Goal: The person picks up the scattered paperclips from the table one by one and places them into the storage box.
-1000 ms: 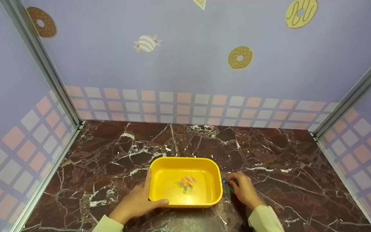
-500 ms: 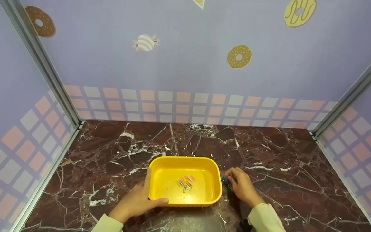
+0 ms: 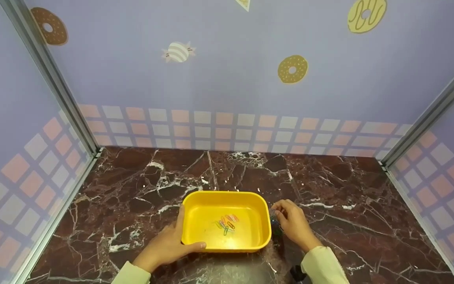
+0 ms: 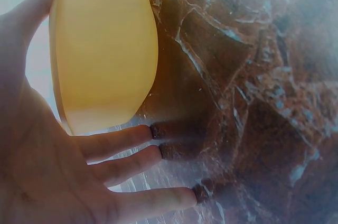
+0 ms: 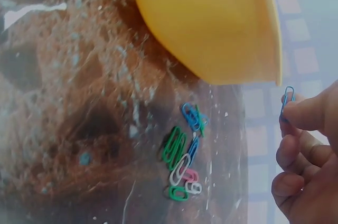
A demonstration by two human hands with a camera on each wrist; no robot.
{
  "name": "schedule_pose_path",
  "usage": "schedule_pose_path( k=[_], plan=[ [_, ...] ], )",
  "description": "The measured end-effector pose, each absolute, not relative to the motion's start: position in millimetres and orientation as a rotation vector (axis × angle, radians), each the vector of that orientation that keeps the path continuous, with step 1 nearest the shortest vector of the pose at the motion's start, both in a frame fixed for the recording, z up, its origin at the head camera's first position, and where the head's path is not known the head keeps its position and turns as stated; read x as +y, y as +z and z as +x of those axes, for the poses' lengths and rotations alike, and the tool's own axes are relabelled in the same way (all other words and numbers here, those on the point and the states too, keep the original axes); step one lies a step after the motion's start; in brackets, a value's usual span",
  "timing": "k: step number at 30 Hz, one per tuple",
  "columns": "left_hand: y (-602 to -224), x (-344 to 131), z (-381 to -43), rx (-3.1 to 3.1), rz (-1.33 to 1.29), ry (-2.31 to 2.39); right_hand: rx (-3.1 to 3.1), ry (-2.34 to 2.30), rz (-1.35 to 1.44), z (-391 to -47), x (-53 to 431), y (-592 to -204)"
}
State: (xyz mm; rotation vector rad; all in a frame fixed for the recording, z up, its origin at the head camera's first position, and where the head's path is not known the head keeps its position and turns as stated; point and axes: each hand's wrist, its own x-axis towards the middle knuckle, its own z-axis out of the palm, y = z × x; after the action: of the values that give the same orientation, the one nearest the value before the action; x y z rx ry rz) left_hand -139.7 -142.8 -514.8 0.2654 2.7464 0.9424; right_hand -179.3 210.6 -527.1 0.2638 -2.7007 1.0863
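Note:
A yellow plastic tray [image 3: 227, 250] stands on the table with several colored paper clips [image 3: 227, 224] lying in its middle. Along its left side rests my left hand [image 3: 168, 244], thumb at the front rim; the left wrist view shows the other fingers stretched out, fingertips at the tabletop. Just right of the tray, my right hand [image 3: 294, 225] pinches a blue paper clip [image 5: 288, 96] between thumb and index finger, near rim height. Below it, a loose pile of green, blue, white and pink paper clips [image 5: 179, 166] lies on the table, mostly dark and hard to make out in the head view.
The table [image 3: 349, 189] has a dark red marble pattern with white veins. Purple printed panels [image 3: 227, 86] close off its back and both sides, with metal posts [image 3: 55, 83] at the corners.
My right hand has risen from the pile beside the tray, now with the blue paper clip in its fingertips. The left hand and the tray have stayed in place.

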Motion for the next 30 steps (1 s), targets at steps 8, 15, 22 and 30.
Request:
schedule_pose_path(
  k=[8,15,22,30],
  plan=[
    [-515,-143,-140,2.755,0.263,0.927,-2.693,1.125,0.279,-178,204,-517],
    [-516,-143,-141,2.751,0.276,0.943,-2.699,1.159,0.309,-178,198,-512],
    [-514,-144,-140,2.709,0.262,0.959,-2.663,1.177,0.369,-178,190,-509],
    [-512,-144,-140,2.719,0.261,0.929,-2.643,1.166,0.401,-179,178,-507]
  ],
)
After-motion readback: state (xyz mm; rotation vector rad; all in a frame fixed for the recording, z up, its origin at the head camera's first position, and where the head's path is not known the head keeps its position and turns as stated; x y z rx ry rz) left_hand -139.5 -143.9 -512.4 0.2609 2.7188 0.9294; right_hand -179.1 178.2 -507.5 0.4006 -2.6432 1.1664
